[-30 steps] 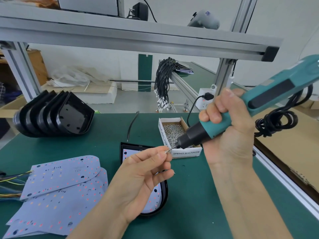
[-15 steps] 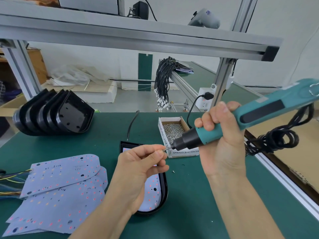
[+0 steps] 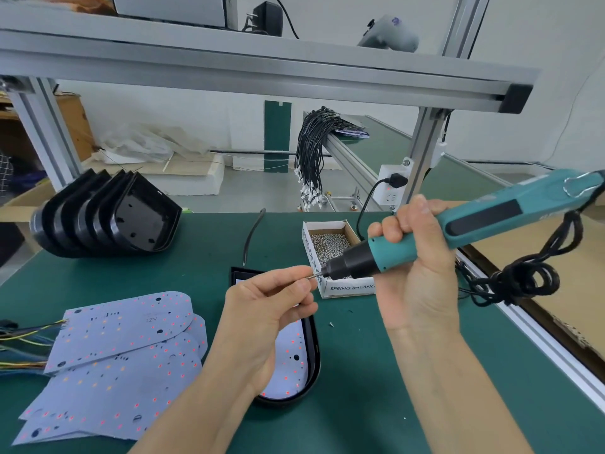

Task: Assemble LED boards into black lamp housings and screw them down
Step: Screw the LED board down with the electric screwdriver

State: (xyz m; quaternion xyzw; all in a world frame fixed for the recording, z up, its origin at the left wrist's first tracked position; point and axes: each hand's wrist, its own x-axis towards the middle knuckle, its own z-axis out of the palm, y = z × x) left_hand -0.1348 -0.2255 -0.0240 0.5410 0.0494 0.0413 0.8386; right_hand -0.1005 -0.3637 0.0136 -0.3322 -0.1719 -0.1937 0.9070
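My right hand (image 3: 415, 257) has dropped the teal electric screwdriver (image 3: 458, 237) lower; left hand (image 3: 265, 309) fingertips stay pinched at its bit, screw hidden. Black lamp housing (image 3: 312, 348) with white LED board (image 3: 288, 365) lies near-centre beneath, so driving comes next.

Factory assembly bench, aluminium frame (image 3: 262, 73), green mat (image 3: 376, 388), screw box (image 3: 330, 247)

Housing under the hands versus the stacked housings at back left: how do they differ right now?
The housing on the mat lies flat, open side up, with an LED board seated inside. The stacked housings stand on edge, nested together, and the front one is empty, showing bare mounting holes. Both are the same black rounded shell.
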